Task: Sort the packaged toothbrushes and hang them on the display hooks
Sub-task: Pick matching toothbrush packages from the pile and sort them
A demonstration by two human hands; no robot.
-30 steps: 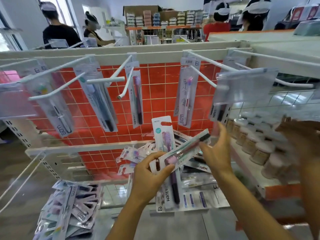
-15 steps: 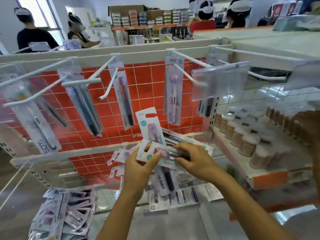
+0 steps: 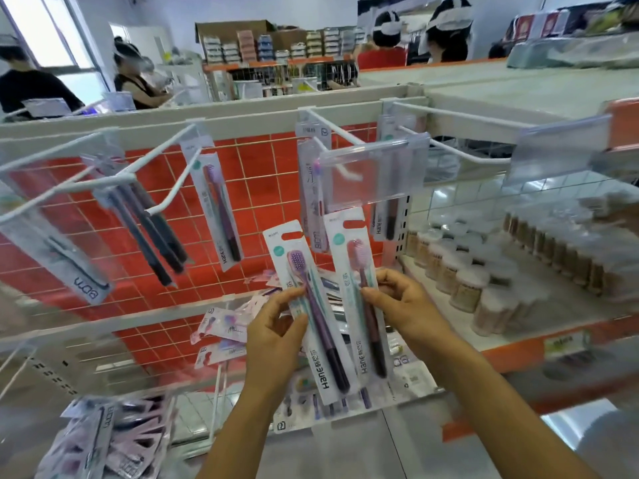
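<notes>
My left hand [image 3: 273, 337] grips a white Hane toothbrush pack with a purple brush [image 3: 307, 305], held upright. Beside it my right hand [image 3: 403, 302] pinches a second Hane pack with a pink brush [image 3: 359, 281], also upright and slightly higher. Both packs stand side by side below the white display hooks [image 3: 332, 127]. A matching Hane pack [image 3: 218, 205] hangs on a hook up to the left, and a BDM pack [image 3: 311, 188] hangs straight above. Loose packs [image 3: 224, 326] lie on the shelf behind my hands.
Dark toothbrush packs [image 3: 148, 229] hang on the left hooks before a red grid panel [image 3: 262, 174]. A clear price-tag holder [image 3: 373, 171] sits just above the right pack. Small jars [image 3: 466, 288] fill the right shelf. A pile of packs [image 3: 103, 440] lies low left. People stand behind.
The pack that lay crosswise over the other has been turned upright. My right hand now holds it apart, beside the left hand's pack, and both are raised.
</notes>
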